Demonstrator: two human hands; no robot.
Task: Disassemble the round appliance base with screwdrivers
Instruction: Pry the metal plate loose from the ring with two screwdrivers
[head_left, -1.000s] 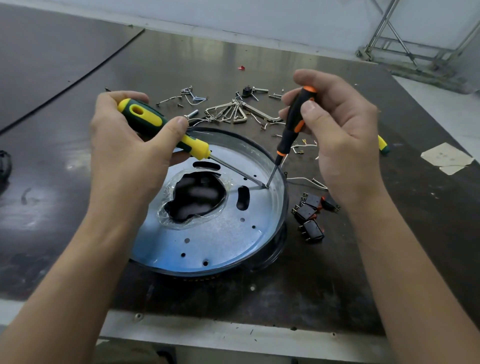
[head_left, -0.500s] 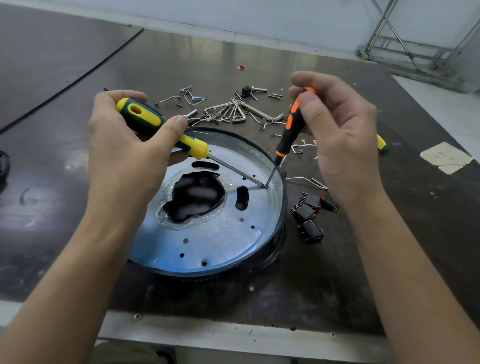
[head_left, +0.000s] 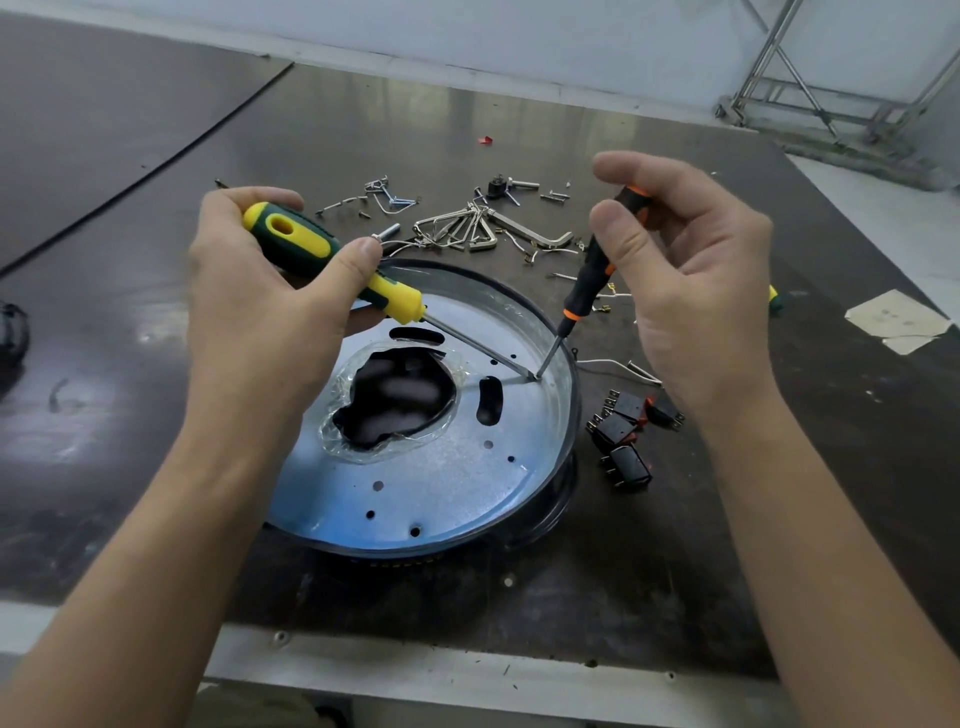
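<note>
Left grip (head_left: 260, 322) is grasping the yellow screwdriver (head_left: 291, 236), right grip (head_left: 696, 291) the orange screwdriver (head_left: 589, 288), both working one spot on the round base (head_left: 441, 478), switches (head_left: 623, 431) seemingly already out.

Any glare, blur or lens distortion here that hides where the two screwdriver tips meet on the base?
Head view: sharp; tips of the yellow screwdriver and orange screwdriver read clearly on the round base. Head view: soft glare on the table at left, bluish sheen on the base. Head view: the wide lens bows the table edges; the base's central opening looks smeared.
</note>
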